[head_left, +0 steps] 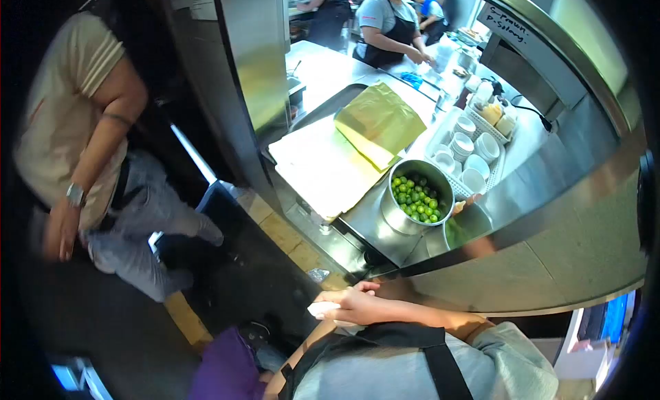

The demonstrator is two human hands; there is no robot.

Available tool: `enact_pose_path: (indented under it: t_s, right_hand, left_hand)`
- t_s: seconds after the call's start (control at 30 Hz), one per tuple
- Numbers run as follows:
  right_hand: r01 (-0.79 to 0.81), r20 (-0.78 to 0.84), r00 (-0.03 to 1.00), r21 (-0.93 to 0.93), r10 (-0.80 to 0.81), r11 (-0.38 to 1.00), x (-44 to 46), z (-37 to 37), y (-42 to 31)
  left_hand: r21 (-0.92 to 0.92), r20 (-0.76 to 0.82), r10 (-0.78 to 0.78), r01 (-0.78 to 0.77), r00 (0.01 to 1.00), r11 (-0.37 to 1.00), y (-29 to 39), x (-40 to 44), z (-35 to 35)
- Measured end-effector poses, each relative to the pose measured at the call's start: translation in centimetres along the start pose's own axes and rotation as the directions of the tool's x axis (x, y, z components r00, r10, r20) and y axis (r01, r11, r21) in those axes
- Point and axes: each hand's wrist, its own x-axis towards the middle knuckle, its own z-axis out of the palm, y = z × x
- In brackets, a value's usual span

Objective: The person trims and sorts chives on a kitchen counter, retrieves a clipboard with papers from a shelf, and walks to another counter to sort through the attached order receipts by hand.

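1. White wad (pixel 322 308), perhaps tissue or cloth, shows at the near middle of the scene, just beyond the person's grey shirt (pixel 385 368) and black apron (pixel 405 333).
2. Right hand (pixel 352 306) comes in from the right, its fingers curled over the wad; the grip looks closed on it, how tightly I cannot tell.
3. Left hand (pixel 367 286) is mostly hidden behind the right, with what seem to be its fingers showing past it. How far it is open, and whether it holds part of the wad, cannot be told.
4. Handling, as a judgement: light, soft and limp, hardly slippery if dry; if paper, it would tear when wet. Best held by the bunched middle, not a loose edge.
5. Farther off, to the right, stand a metal pot (pixel 401 216) of green limes (pixel 419 202) and white cups (pixel 462 144); yellow sheets (pixel 385 121) lie left of them.
6. Writing: a handwritten sign (pixel 509 26) at far right reads "S-Prawn." above a second line starting "P.", its remainder unclear. Print on the posted sheet (pixel 201 4), far left, is too small to read. No brand is legible.
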Motion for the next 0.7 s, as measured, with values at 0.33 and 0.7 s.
enact_pose_path:
  t_s: [0.33, 0.7]
  right_hand:
    - [0.362, -0.734, 0.659, 0.500, 0.163, 0.787, 8.5, -9.8, -0.7]
    - [-0.078, -0.821, -0.564, -0.054, -0.089, 0.996, 0.7, -30.8, 5.5]
  left_hand:
    - [0.135, 0.131, -0.097, 0.079, 0.987, 0.988, 9.3, -3.4, -7.5]
    - [0.231, 0.176, -0.126, 0.084, 0.976, 0.969, 15.6, 1.3, -9.5]
